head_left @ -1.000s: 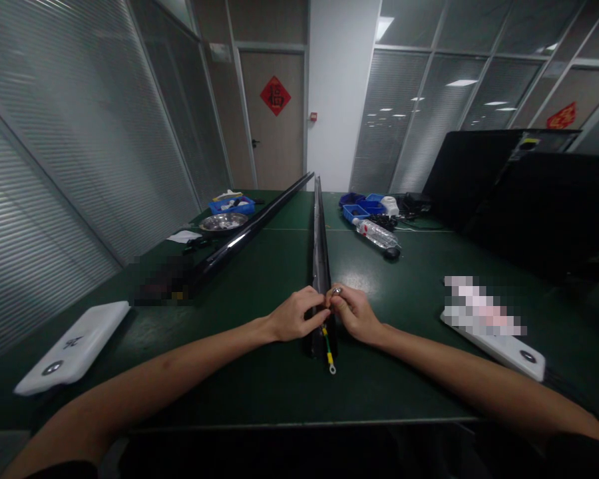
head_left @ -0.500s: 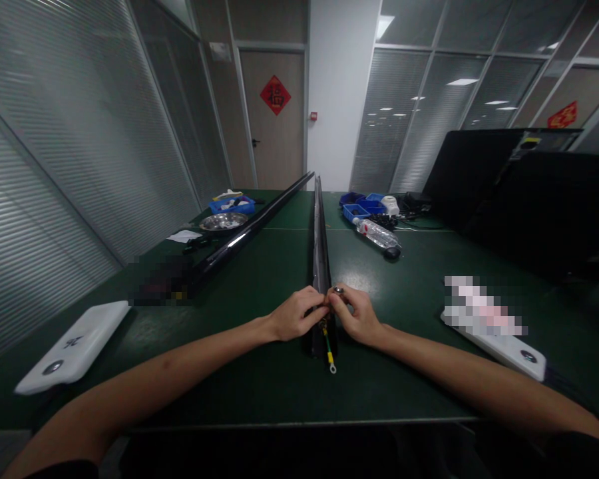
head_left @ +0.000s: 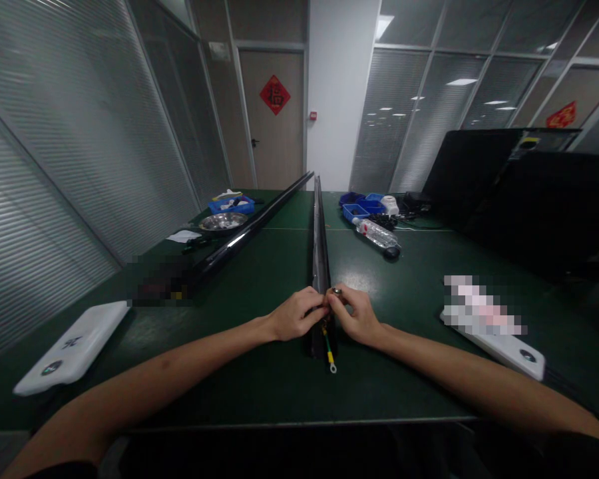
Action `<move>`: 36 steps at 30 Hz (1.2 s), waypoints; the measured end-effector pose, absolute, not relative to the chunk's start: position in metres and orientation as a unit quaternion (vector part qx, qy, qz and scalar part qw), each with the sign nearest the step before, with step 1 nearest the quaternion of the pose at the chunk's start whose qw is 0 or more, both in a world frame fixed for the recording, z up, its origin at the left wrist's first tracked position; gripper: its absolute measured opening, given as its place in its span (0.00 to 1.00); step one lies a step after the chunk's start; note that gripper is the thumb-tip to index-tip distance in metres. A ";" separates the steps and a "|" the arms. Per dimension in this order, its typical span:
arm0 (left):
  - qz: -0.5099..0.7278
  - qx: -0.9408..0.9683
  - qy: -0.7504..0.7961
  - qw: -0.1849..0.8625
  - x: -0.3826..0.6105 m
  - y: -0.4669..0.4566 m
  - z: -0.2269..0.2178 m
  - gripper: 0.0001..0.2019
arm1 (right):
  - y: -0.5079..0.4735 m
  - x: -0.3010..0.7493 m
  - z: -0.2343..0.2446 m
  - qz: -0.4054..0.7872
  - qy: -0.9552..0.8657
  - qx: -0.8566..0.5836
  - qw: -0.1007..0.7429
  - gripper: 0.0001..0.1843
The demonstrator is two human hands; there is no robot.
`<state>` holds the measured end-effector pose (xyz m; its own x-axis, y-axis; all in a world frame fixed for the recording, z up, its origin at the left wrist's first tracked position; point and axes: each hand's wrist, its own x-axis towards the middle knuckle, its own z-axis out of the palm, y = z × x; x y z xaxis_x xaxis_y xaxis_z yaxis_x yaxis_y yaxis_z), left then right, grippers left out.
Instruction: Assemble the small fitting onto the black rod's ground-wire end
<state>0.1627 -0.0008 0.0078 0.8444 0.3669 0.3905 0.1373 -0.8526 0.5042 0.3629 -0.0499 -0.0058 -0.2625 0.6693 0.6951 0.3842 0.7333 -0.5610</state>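
A long black channel-shaped rail (head_left: pixel 319 253) runs away from me down the middle of the table. Over its near end, my left hand (head_left: pixel 295 315) and my right hand (head_left: pixel 357 315) meet with pinched fingertips. What lies between the fingertips is too small and hidden to name. By the right index finger shows a small shiny round metal piece (head_left: pixel 337 291); I cannot tell whether it is worn or held. Just below the fingers, a green-and-yellow wire (head_left: pixel 329 342) comes out of the rail, ending in a ring terminal (head_left: pixel 333 368).
A second black rail (head_left: pixel 249 233) lies slantwise on the left of the green table (head_left: pixel 279 386). Beyond it are a metal dish (head_left: pixel 223 222) and a blue tray (head_left: pixel 232 205). To the right are a plastic bottle (head_left: pixel 377 234), blue bins (head_left: pixel 357 211) and a white device (head_left: pixel 509 352). Another white device (head_left: pixel 74 346) is at left.
Both hands keep nearly the same place and pinch. Only a very slight shift of the right fingers and the metal piece shows.
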 end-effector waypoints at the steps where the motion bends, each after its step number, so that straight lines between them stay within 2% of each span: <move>1: 0.243 0.931 0.137 0.236 0.163 -0.001 0.008 0.10 | -0.050 0.363 -0.006 0.143 -0.783 -0.337 0.504 0.11; 36: 0.246 0.929 0.139 0.239 0.164 -0.003 0.010 0.11 | -0.049 0.365 -0.002 0.178 -0.794 -0.312 0.491 0.15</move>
